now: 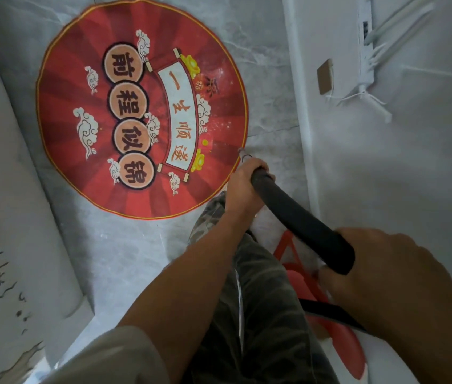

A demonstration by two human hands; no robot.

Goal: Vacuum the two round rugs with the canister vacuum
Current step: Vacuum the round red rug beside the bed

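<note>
Black hose [297, 217], left hand [244, 187] grasping front, right hand [380, 273] grasping rear, red rug [81, 92] ahead

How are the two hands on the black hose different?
The left hand grips the black hose at its far end, beside the edge of the red round rug; the right hand grips it further back, close to the body. The left hand looks small and far off; the right hand looks big and near. Both curl round the same hose.
</note>
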